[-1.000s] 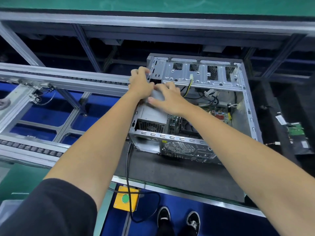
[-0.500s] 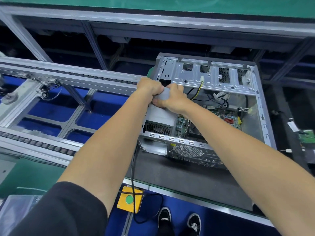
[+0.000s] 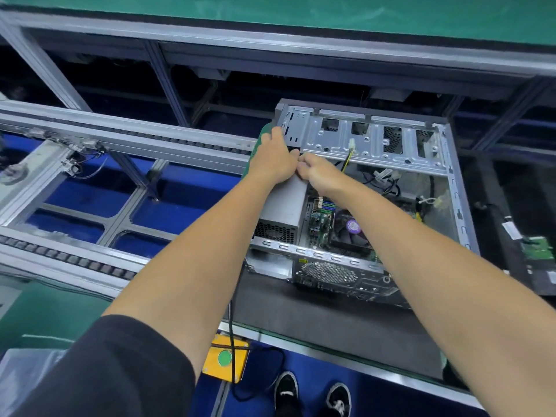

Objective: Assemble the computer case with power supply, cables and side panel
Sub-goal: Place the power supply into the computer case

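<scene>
An open metal computer case [image 3: 373, 139] lies on its side on a black mat [image 3: 316, 320]. A grey power supply [image 3: 284, 203] sits in its left end, beside the motherboard and its cooler fan [image 3: 349, 230]. My left hand [image 3: 273, 159] lies over the far end of the power supply, fingers curled toward the case corner. My right hand [image 3: 322, 174] is right beside it, fingers curled at the same far edge; what the fingertips hold is hidden. A yellow-and-black cable [image 3: 347, 159] and loose white connectors [image 3: 385, 176] hang inside the case.
Conveyor rails [image 3: 120, 139] run to the left over blue flooring. A yellow box with a green button [image 3: 224, 358] sits below the mat edge, with a black cord [image 3: 231, 341] across it. A green circuit board [image 3: 538, 249] lies at the right. My shoes [image 3: 285, 392] show below.
Both hands went from lying flat on the power supply to curling at its far end, close together. The view shifted so the case sits further right.
</scene>
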